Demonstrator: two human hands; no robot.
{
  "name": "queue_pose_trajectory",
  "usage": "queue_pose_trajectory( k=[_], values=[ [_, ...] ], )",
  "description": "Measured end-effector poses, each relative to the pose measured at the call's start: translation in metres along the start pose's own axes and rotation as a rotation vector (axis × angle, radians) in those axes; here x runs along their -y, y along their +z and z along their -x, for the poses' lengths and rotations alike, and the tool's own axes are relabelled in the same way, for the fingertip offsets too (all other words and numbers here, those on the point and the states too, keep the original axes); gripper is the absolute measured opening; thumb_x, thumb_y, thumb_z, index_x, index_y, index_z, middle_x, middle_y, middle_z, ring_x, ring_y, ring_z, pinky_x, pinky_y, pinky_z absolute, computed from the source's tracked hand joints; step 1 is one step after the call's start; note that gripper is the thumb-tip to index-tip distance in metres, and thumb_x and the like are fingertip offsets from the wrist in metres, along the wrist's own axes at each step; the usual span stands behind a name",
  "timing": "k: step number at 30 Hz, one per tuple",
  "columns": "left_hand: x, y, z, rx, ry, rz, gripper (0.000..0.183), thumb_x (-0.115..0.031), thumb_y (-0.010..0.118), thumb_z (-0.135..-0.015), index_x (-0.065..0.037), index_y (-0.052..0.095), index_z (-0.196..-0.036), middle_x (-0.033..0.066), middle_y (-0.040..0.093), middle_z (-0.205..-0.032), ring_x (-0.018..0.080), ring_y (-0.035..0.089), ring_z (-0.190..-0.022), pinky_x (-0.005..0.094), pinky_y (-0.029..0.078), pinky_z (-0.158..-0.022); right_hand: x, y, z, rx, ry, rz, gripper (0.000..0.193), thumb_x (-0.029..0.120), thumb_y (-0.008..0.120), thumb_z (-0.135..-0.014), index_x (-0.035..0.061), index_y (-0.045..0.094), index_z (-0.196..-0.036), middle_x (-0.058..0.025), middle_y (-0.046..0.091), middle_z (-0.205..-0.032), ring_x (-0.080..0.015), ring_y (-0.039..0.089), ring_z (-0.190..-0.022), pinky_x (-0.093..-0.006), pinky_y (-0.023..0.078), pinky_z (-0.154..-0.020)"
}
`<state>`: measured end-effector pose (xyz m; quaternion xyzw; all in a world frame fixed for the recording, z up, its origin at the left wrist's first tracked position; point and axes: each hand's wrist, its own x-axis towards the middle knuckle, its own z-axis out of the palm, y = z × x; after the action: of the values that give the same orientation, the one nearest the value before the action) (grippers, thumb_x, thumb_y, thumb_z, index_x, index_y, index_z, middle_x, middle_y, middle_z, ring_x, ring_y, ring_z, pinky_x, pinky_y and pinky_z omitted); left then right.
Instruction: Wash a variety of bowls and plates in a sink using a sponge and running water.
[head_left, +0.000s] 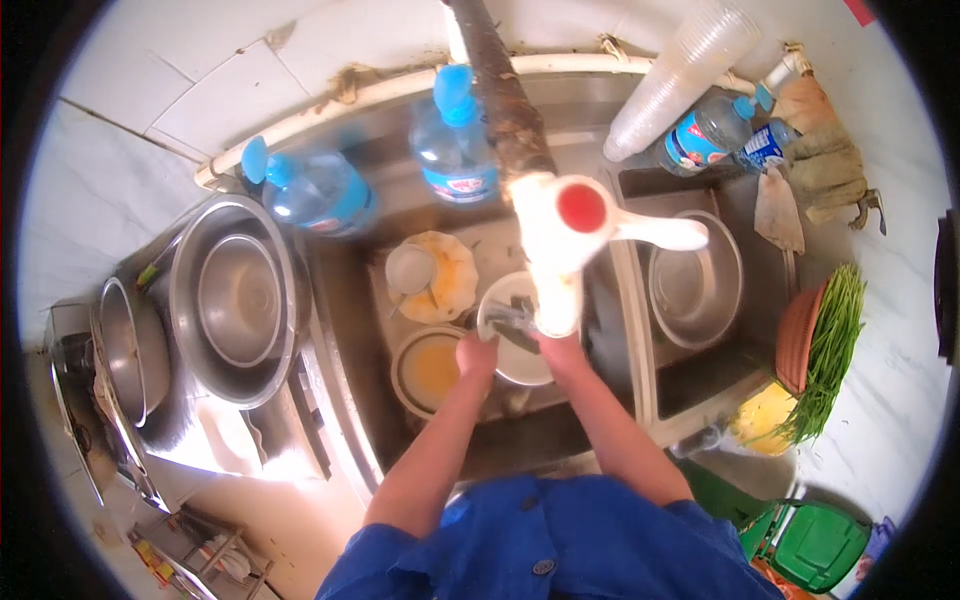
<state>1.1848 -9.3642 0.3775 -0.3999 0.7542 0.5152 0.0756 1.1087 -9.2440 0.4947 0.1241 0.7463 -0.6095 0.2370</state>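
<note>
Pale tiled wall (230, 90) stood behind a steel double sink (540, 440); viewing remotely, I took the white tap (550, 240) with the red disc as landmark. White bowl (522, 368): in the sink under the tap, partly hidden by it. I noted a grey blurred item (515, 315) inside, nature unclear. Left hand (478, 353): at the bowl's rim, left of the tap; I could not tell how far its fingers were closed. Right hand (563, 355): just below the tap's end, fingertips hidden from me, grip undetermined. Left of the tap: scalloped dish (458, 285) with orange residue, carrying a small cup (410, 268); lower left, a round dish (400, 365) with yellow contents. Right of the tap: steel basin (724, 300) in the second compartment; farther right, green stalks (845, 330) beside a reddish basket (797, 340). Behind the tap, rightward: stacked clear cups (680, 80).
</note>
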Motion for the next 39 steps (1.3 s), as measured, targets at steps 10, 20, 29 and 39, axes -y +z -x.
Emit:
queue_pose_trajectory(
  k=[10, 20, 29, 39],
  values=[
    [-0.07, -0.036, -0.009, 0.658, -0.592, 0.827, 0.039, -0.047, 0.06, -0.092, -0.01, 0.067, -0.104, 0.0088, 0.067, -0.102, 0.0236, 0.063, -0.095, 0.0376, 0.05, -0.081, -0.026, 0.058, 0.015, -0.113, 0.049, 0.283, 0.039, 0.033, 0.054, -0.096, -0.0019, 0.066, -0.11, -0.0226, 0.069, -0.103, -0.0356, 0.064, -0.102, -0.0419, 0.045, -0.09],
    [-0.039, -0.021, 0.026, 0.638, -0.798, 1.253, 0.035, -0.036, 0.05, -0.1, -0.006, 0.061, -0.115, 0.0109, 0.065, -0.11, 0.0254, 0.061, -0.1, 0.0404, 0.049, -0.092, -0.045, 0.057, 0.047, -0.146, -0.471, 0.735, 0.028, 0.017, 0.046, -0.094, -0.0014, 0.063, -0.105, -0.0223, 0.066, -0.101, -0.0413, 0.061, -0.094, -0.053, 0.046, -0.085],
    [-0.051, -0.128, 0.031, 0.315, -0.172, 0.903, 0.04, -0.004, 0.076, -0.077, 0.005, 0.062, -0.113, 0.0123, 0.069, -0.101, 0.0194, 0.066, -0.087, 0.0322, 0.054, -0.075, 0.032, 0.016, -0.045, -0.096, -0.525, 0.962, 0.044, 0.036, 0.06, -0.093, 0.001, 0.06, -0.12, -0.0256, 0.063, -0.116, -0.0409, 0.061, -0.108, -0.0456, 0.049, -0.092],
    [-0.23, -0.244, -0.021, 0.223, 0.199, 0.98, 0.024, -0.019, 0.061, -0.092, 0.001, 0.061, -0.104, 0.0087, 0.065, -0.09, 0.0172, 0.063, -0.076, 0.0308, 0.05, -0.065, 0.296, 0.141, -0.083, 0.221, -0.489, 0.43, 0.043, 0.043, 0.058, -0.093, 0.0017, 0.068, -0.096, -0.0037, 0.065, -0.091, -0.0126, 0.055, -0.086, -0.0289, 0.042, -0.082]
  ],
)
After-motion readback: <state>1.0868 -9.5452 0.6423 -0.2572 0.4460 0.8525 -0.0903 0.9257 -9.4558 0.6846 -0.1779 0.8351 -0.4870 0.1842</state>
